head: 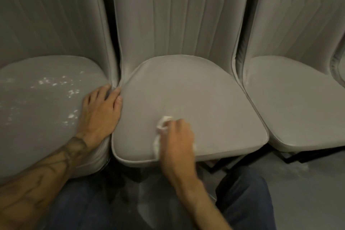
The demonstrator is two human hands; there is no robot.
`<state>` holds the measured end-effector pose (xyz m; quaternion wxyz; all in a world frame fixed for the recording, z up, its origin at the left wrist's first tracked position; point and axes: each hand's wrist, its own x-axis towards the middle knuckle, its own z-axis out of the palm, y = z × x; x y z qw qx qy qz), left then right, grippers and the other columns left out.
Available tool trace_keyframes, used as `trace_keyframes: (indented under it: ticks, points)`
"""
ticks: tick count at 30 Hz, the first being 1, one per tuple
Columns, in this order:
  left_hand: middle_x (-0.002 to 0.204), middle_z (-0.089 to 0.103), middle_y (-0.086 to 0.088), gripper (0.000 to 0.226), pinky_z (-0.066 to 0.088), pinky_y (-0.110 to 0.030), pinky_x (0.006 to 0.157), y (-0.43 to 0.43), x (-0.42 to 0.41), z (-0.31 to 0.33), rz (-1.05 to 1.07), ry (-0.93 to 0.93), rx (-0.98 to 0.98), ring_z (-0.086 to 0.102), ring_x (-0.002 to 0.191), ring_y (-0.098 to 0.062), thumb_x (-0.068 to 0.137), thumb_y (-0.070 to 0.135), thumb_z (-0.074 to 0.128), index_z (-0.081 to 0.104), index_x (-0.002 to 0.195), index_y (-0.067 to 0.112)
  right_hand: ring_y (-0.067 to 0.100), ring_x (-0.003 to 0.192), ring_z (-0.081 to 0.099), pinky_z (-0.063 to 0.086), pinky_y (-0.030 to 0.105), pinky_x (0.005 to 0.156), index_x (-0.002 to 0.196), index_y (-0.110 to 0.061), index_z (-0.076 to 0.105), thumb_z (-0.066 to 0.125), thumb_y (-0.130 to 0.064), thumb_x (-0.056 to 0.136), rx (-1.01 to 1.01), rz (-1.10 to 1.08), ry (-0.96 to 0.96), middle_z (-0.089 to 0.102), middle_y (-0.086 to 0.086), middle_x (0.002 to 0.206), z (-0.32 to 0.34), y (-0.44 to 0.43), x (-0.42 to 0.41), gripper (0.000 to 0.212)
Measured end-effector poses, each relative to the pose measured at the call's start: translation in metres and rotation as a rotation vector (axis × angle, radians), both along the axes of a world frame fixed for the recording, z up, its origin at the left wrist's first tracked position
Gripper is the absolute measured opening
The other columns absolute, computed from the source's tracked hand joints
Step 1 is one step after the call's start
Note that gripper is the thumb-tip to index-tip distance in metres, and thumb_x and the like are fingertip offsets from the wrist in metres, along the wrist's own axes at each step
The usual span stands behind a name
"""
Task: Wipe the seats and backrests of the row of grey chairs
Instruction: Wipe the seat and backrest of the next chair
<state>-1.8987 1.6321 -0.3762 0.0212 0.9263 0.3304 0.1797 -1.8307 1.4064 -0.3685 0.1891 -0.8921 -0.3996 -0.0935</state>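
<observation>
White cloth [164, 121] in right hand [177, 137] on middle seat [196, 95]

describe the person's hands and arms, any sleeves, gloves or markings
Both hands are bare: no gloves, rings or watch show on the left hand or right hand. No sleeves reach the forearms. A dark line tattoo runs along the left forearm from the wrist; the right forearm, blurred, shows none.

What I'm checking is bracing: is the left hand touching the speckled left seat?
Touching. The head view shows the left hand resting flat on the left seat, no gap beneath the palm.
</observation>
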Motion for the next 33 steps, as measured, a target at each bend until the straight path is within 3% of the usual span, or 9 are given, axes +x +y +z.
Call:
trace_keyframes:
  ticks: [3,6,10,12,17,23,26,31,33]
  points:
    - [0.15,0.053,-0.015,0.054,0.036,-0.051,0.109,0.001,-0.001,0.001,0.001,0.014,-0.046,0.05,0.132,-0.038,0.103,0.042,0.03,0.06,0.142,0.018,0.027,0.093,0.051,0.042,0.041,0.081,0.114,-0.014,0.054,0.046,-0.023,0.095,-0.015,0.24,0.074,0.055,0.008,0.103,0.001,0.051,-0.044,0.022]
    - [0.15,0.053,-0.013,0.054,0.035,-0.049,0.111,0.003,-0.002,0.002,0.005,0.006,-0.073,0.048,0.134,-0.035,0.104,0.044,0.028,0.059,0.142,0.021,0.029,0.095,0.05,0.043,0.044,0.083,0.118,-0.011,0.054,0.05,-0.026,0.097,-0.009,0.314,0.099,0.053,0.01,0.107,0.01,0.044,-0.036,0.026]
    - [0.146,0.056,-0.014,0.05,0.038,-0.048,0.11,0.002,-0.005,0.008,-0.018,-0.022,-0.112,0.053,0.131,-0.036,0.105,0.039,0.036,0.061,0.141,0.015,0.027,0.09,0.048,0.035,0.039,0.08,0.109,-0.015,0.059,0.044,-0.029,0.104,0.006,0.097,0.07,0.052,0.006,0.1,0.007,0.004,-0.007,0.021]
    - [0.144,0.057,-0.014,0.043,0.039,-0.048,0.109,0.004,-0.009,0.012,-0.038,-0.059,-0.141,0.055,0.13,-0.036,0.107,0.032,0.042,0.061,0.139,0.012,0.025,0.094,0.046,0.031,0.036,0.08,0.116,-0.018,0.056,0.034,-0.031,0.106,-0.091,0.104,0.035,0.051,0.003,0.105,0.004,0.01,-0.016,0.028]
    - [0.141,0.059,-0.013,0.043,0.037,-0.048,0.108,0.018,-0.038,0.012,-0.036,0.009,-0.093,0.055,0.129,-0.034,0.107,0.024,0.035,0.06,0.139,0.008,0.027,0.098,0.049,0.038,0.039,0.082,0.12,-0.016,0.054,0.041,-0.031,0.101,-0.085,0.313,0.025,0.052,0.006,0.108,0.004,0.072,-0.026,0.028]
    - [0.138,0.061,-0.011,0.049,0.042,-0.047,0.107,0.021,-0.041,-0.002,-0.02,0.006,-0.029,0.058,0.126,-0.03,0.104,0.026,0.029,0.062,0.136,0.009,0.031,0.11,0.048,0.034,0.04,0.093,0.121,-0.012,0.05,0.034,-0.022,0.103,-0.145,0.115,0.017,0.053,0.012,0.119,0.004,0.16,0.036,0.026]
    - [0.137,0.06,-0.009,0.04,0.042,-0.045,0.106,0.025,-0.042,-0.007,-0.019,-0.015,0.0,0.057,0.125,-0.027,0.105,0.02,0.038,0.061,0.136,0.012,0.03,0.114,0.048,0.032,0.039,0.095,0.124,-0.011,0.049,0.029,-0.018,0.104,-0.197,0.08,-0.013,0.054,0.012,0.124,0.009,0.202,0.047,0.029]
    - [0.14,0.058,-0.009,0.045,0.043,-0.046,0.108,0.026,-0.045,-0.009,-0.04,0.013,0.014,0.055,0.128,-0.028,0.102,0.025,0.034,0.059,0.137,0.012,0.035,0.088,0.057,0.045,0.044,0.077,0.103,-0.005,0.061,0.057,-0.014,0.094,-0.074,0.281,-0.007,0.06,0.016,0.097,-0.009,0.158,0.002,0.013]
    - [0.143,0.057,-0.01,0.045,0.042,-0.046,0.11,0.026,-0.045,-0.009,-0.034,0.028,0.003,0.054,0.131,-0.028,0.102,0.022,0.038,0.058,0.14,0.011,0.035,0.092,0.055,0.043,0.045,0.08,0.107,-0.006,0.06,0.054,-0.018,0.097,-0.088,0.296,-0.021,0.059,0.016,0.103,-0.01,0.157,0.016,0.017]
